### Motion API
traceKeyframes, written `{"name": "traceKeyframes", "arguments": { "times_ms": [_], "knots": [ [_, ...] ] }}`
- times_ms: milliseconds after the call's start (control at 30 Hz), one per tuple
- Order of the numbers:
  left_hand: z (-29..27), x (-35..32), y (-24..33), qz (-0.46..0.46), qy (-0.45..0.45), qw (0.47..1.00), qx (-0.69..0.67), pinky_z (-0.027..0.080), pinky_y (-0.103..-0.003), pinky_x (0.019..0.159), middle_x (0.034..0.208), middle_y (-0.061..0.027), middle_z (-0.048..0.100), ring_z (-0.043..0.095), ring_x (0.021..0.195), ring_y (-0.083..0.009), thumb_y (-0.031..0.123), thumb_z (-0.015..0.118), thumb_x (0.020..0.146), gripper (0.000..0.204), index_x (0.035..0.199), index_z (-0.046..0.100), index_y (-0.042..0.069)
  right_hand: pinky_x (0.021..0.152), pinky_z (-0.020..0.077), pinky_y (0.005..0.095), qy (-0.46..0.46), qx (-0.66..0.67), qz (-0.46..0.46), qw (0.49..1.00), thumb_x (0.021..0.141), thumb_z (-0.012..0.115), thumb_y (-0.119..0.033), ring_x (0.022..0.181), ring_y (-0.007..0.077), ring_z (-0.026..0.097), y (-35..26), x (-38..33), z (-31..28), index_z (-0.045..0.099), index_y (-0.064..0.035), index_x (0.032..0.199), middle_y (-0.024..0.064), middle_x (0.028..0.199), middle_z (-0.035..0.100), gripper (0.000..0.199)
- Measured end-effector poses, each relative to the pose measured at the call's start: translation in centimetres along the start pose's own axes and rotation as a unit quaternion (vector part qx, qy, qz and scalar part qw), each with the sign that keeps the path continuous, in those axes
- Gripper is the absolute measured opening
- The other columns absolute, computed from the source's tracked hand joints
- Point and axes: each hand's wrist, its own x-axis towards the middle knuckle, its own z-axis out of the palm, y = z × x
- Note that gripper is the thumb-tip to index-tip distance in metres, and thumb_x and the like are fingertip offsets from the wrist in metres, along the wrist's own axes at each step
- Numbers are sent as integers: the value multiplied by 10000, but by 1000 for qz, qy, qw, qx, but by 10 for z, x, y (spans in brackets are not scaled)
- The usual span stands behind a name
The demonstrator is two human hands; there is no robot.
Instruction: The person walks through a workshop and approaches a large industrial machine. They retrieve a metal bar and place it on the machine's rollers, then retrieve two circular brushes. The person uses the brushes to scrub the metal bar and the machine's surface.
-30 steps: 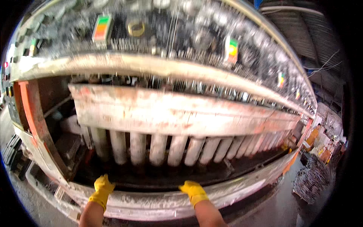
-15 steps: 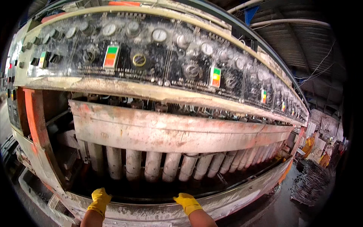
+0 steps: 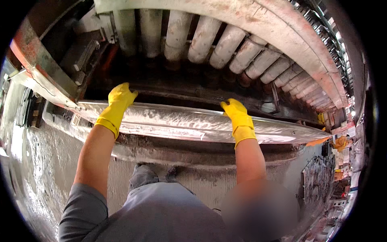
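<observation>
Both my hands wear yellow rubber gloves and reach over the long, wet metal front panel (image 3: 173,121) of a large machine. My left hand (image 3: 121,95) is at the panel's top edge toward the left end, fingers curled and thumb beside them. Farther right along the same edge, my right hand (image 3: 237,113) bends its fingers down on the inner side. Dark shadow behind the panel hides the fingertips, so what they grip cannot be made out. Just beyond the hands runs a dark, wet trough (image 3: 177,86) with a long straight edge in it.
A row of grey upright cylinders (image 3: 201,38) stands over the trough beneath a stained pale beam (image 3: 278,24). An orange-edged frame post (image 3: 40,60) is at left. Below the panel lies a low ledge (image 3: 181,155) above wet floor (image 3: 52,161). A dark stack (image 3: 318,177) stands at right.
The view has tipped downward, so the control panel has left the picture and my arms, torso and the floor show. Both hands remain at the front panel's edge.
</observation>
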Motion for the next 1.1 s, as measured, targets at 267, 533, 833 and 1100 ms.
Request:
{"name": "traceKeyframes", "arguments": {
  "times_ms": [267, 533, 833, 1100],
  "knots": [
    [-8, 0, 3, 62, -42, 997, -26, 496, -446, 1130, 1391, -193, 698, 638, 1327, -354, 528, 689, 959, 654, 1394, 666, 41, 1100, 492, 476, 83, 33, 38, 995, 964, 649, -565, 1296, 389, 651, -34, -15, -4, 688, -53, 1393, 229, 1355, 711, 670],
    [-18, 4, 9, 61, -113, 991, -48, 496, -462, 1127, 1390, -203, 696, 641, 1318, -365, 535, 699, 955, 666, 1402, 665, 42, 1078, 510, 472, 109, 17, 66, 992, 966, 657, -567, 1251, 387, 680, -34, -14, -4, 687, -47, 1396, 206, 1286, 751, 675],
    [-5, 6, 2, 72, -95, 992, -33, 520, -460, 1076, 1304, -178, 737, 673, 1254, -357, 531, 738, 911, 621, 1345, 705, 88, 1156, 468, 461, 46, 11, 101, 994, 993, 653, -550, 1366, 371, 618, -40, -21, -11, 646, -63, 1465, 205, 1448, 671, 678],
    [-6, 4, 11, 45, -135, 990, -15, 490, -441, 1124, 1374, -174, 711, 646, 1315, -339, 531, 728, 916, 645, 1374, 694, 78, 1092, 506, 456, 36, 12, 90, 995, 994, 659, -535, 1260, 378, 681, -28, -20, -4, 696, -62, 1395, 212, 1324, 734, 622]
  ]
}}
